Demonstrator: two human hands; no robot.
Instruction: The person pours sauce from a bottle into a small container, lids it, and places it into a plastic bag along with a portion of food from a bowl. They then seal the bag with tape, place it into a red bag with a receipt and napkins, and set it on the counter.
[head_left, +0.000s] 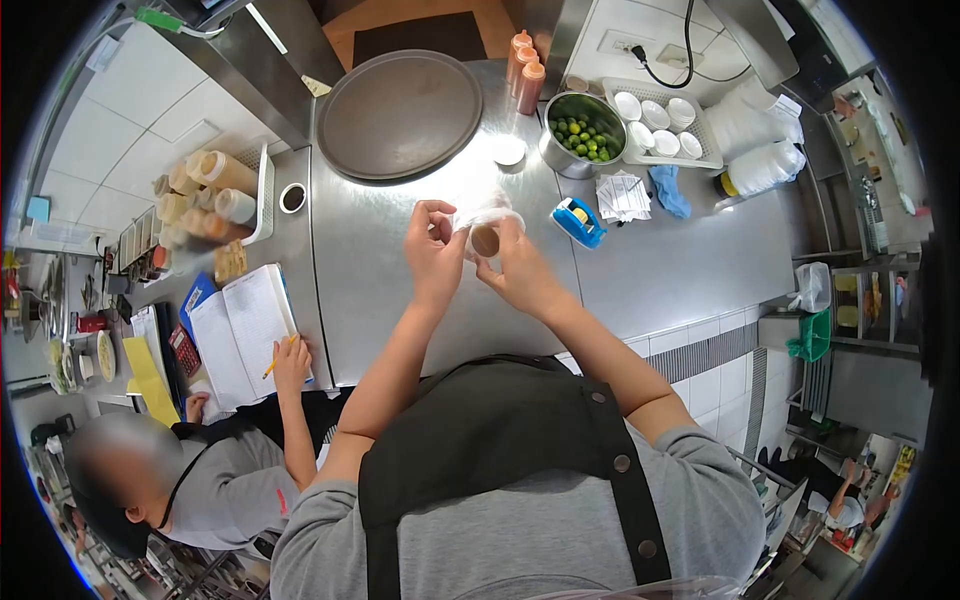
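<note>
Over the steel counter point(400, 310), both hands meet at a thin, whitish plastic bag point(488, 213) and a small cup point(485, 240) whose round face looks brown. My right hand point(528, 275) grips the cup from the right, thumb below and fingers along its upper side. On the other side, my left hand point(437, 255) has its fingers curled and pinches the bag's edge beside the cup. Just beyond them lies a small white round dish point(508, 150). How far the bag wraps the cup is partly hidden by the fingers.
Farther back sit a large dark round tray point(400, 115), sauce bottles point(531, 88) and a pot of green limes point(556, 160). At right are a blue tape dispenser point(578, 222) and paper slips point(622, 197). At left, a person's hand point(292, 362) holds a pencil by an open notebook point(240, 320).
</note>
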